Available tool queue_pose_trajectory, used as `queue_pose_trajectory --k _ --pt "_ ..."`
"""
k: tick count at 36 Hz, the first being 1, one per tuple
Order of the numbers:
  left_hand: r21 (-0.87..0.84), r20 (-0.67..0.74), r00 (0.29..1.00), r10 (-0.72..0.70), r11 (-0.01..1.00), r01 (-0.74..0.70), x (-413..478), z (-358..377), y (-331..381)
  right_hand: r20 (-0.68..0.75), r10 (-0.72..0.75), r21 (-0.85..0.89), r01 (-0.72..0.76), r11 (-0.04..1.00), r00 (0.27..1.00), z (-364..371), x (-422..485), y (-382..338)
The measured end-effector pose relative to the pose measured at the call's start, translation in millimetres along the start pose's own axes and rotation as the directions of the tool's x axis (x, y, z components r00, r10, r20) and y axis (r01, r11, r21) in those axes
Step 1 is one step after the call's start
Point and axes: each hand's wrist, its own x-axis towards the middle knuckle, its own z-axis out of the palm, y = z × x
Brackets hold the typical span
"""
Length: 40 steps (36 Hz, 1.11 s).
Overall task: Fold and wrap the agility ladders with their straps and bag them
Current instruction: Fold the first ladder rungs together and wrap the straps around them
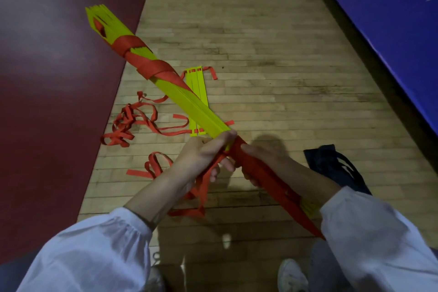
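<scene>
A view from the head down at two hands over a wooden floor (260,54). The hands hold a long bundle of yellow ladder rungs (189,104) in the air, slanting from the upper left down toward the person's right sleeve (379,244). A red strap (132,42) spirals around the far part of the bundle and covers the near part.

The left hand (201,154) grips the bundle near its middle, thumb on the yellow rungs, fingers curled under it. A loose red strap end (203,182) trails down from this hand to the floor. The right hand (260,161) grips the red-wrapped part just beside the left hand.

A second ladder (200,87) lies flat on the floor under the bundle, its loose red straps (125,123) tangled to the left. A dark bag (331,166) lies on the floor at right. A maroon mat (47,78) borders the floor on the left, a blue panel (391,7) on the right.
</scene>
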Motion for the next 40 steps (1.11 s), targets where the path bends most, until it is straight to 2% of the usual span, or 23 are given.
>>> queue_pose_trajectory --k 4,10,17,25,29,40 --pt "0.039 0.016 1.0 0.002 0.999 -0.003 0.8 -2.8 1.6 0.068 0.002 0.076 -0.007 0.997 0.998 -4.6 -2.8 -0.8" --pt "0.036 0.101 0.995 0.002 0.999 -0.006 -3.3 -7.0 5.8 0.008 -0.045 0.104 0.044 0.994 0.999 -1.9 -1.2 1.2" --pt "-0.037 0.224 0.971 -0.077 0.995 0.087 -5.7 -12.7 11.8 -0.061 -0.121 0.071 0.126 0.99 0.991 2.0 -2.1 0.9" --pt "-0.03 0.301 0.943 -0.139 0.987 0.155 -0.7 -21.3 13.1 -0.189 -0.136 -0.067 0.126 0.99 0.973 0.3 2.8 8.7" --pt "-0.054 0.291 0.947 -0.139 0.985 0.161 1.4 -22.4 11.4 -0.279 -0.163 -0.099 0.141 0.985 0.946 2.4 4.3 8.3" --pt "-0.08 0.174 0.984 -0.038 0.995 0.053 6.6 -20.8 11.4 -0.397 -0.256 -0.28 0.149 0.948 0.881 7.0 8.1 13.5"
